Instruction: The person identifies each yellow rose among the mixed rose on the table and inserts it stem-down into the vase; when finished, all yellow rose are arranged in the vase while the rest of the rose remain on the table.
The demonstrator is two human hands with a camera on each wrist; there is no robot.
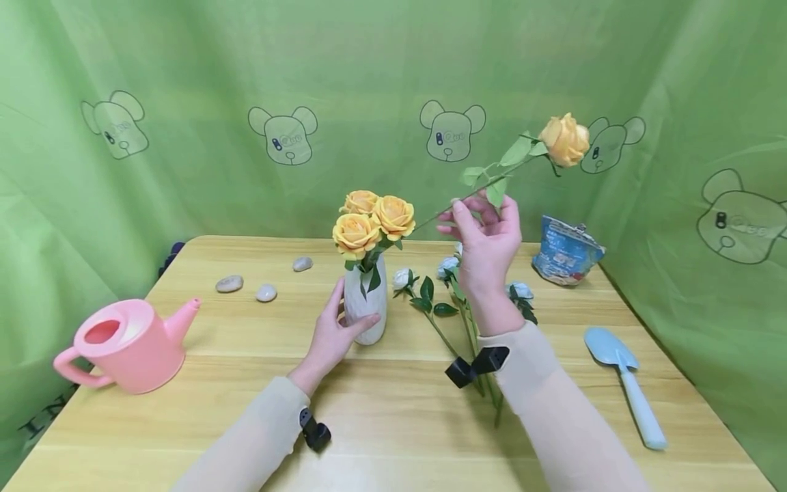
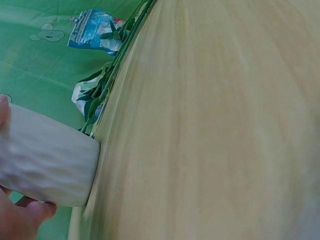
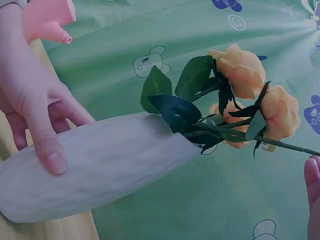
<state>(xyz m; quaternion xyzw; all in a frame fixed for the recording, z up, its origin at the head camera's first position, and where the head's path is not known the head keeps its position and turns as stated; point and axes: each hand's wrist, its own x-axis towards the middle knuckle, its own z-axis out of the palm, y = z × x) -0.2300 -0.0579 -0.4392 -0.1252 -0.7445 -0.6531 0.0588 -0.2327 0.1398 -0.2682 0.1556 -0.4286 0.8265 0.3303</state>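
My left hand (image 1: 332,335) gripped the white vase (image 1: 365,305) mid-tabletop, right hand (image 1: 486,239) pinched the orange rose (image 1: 564,140) stem, bloom at 2 o'clock; a crooked entry risked tipping the vase.

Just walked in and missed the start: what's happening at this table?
A person is arranging yellow roses. The left hand holds the white vase, which has three blooms in it. The right hand pinches the stem of another yellow rose, its lower end at the vase mouth. White roses lie on the table.
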